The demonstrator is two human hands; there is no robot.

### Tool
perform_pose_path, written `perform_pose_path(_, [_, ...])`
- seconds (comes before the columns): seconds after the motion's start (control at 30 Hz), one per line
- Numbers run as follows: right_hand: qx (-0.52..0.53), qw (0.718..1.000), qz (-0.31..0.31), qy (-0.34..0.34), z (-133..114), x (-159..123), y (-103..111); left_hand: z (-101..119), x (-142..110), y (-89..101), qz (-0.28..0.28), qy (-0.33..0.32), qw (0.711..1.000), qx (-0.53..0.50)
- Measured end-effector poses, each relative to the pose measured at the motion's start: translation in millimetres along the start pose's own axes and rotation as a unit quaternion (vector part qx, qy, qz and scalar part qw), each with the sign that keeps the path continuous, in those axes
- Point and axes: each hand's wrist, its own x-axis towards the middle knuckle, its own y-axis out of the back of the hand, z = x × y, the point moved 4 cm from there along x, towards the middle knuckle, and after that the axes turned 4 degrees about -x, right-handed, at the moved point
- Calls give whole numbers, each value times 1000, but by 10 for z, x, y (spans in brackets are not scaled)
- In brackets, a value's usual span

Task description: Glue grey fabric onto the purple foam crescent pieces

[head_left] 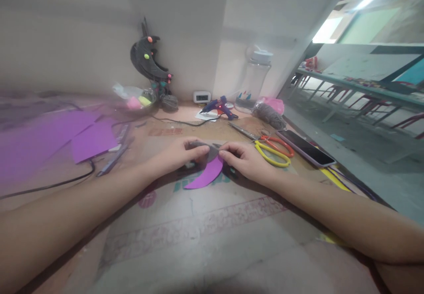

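A purple paper crescent (208, 173) hangs between my hands, its pointed tip toward the lower left. A dark grey piece (213, 153) overlaps its upper end; I cannot tell whether the two are joined. My left hand (179, 156) is closed, thumb and fingers pinching the grey piece. With its fingertips, my right hand (244, 159) pinches the crescent's upper right end where it meets the grey piece. Just right of that hand lie scissors with orange and yellow handles (273, 155).
Purple sheets (94, 139) and a utility knife (114, 155) lie left. Behind my hands are a glue gun (217, 105), a small clock (202, 96), a clear bottle (255, 80) and grey yarn (270, 115). A phone (306, 148) lies right; a dark crescent ornament (144, 60) stands against the wall.
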Motion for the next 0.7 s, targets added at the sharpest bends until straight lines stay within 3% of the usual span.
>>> perform_pose_path(0.13, [-1, 1000, -1, 6, 0, -30, 7, 60, -52, -114, -34, -36, 995, 85])
perform_pose_path(0.2, [4, 1000, -14, 9, -14, -47, 29, 97, -81, -137, -21, -28, 992, 123])
perform_pose_path(0.33, [5, 1000, 6, 24, -52, -17, 220, 247, -123, -42, 45, -10, 982, 183])
perform_pose_path(0.47, [-110, 990, 78, 34, -3, 96, 546, 410, -164, 171, 116, 1, 962, 248])
perform_pose_path(0.6, [-241, 970, -10, 18, 161, 170, 681, 536, -197, 334, 144, -35, 953, 266])
perform_pose_path(0.7, [-257, 965, -47, 7, 215, 151, 668, 614, -237, 401, 165, -42, 957, 234])
